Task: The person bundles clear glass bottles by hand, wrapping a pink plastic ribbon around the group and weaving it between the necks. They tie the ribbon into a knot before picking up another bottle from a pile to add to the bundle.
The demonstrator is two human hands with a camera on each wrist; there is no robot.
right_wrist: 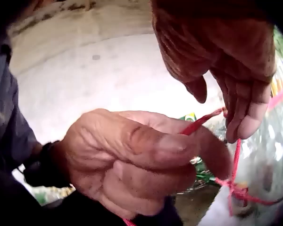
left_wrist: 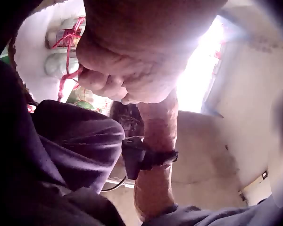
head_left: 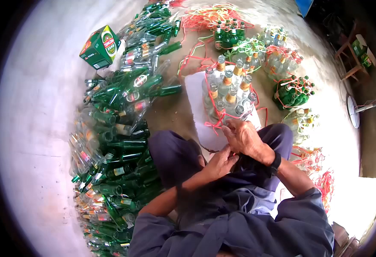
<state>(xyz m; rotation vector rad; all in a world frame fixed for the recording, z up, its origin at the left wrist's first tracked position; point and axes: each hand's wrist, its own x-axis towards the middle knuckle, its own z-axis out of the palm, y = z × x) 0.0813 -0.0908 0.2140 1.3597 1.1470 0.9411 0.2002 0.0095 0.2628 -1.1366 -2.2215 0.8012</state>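
Observation:
A bundle of clear glass bottles (head_left: 227, 92) stands upright on a white sheet (head_left: 196, 111), with red plastic strapping string (head_left: 213, 125) around it. My left hand (head_left: 217, 165) pinches a length of the red string (right_wrist: 203, 123) between thumb and forefinger in the right wrist view. Beside the bundle's near side is my right hand (head_left: 246, 139). Its bent fingers (right_wrist: 247, 125) are at the same string, which passes behind them and runs down to a knot (right_wrist: 233, 188) against the bottles. In the left wrist view my left hand hides most of the right hand.
Green and clear bottles (head_left: 123, 145) lie heaped along the left wall. A green beer carton (head_left: 102, 47) sits above them. Tied bundles, one of green bottles (head_left: 294, 92), stand to the right. Loose red and green string (head_left: 205, 17) lies at the back. A fan (head_left: 353, 111) stands far right.

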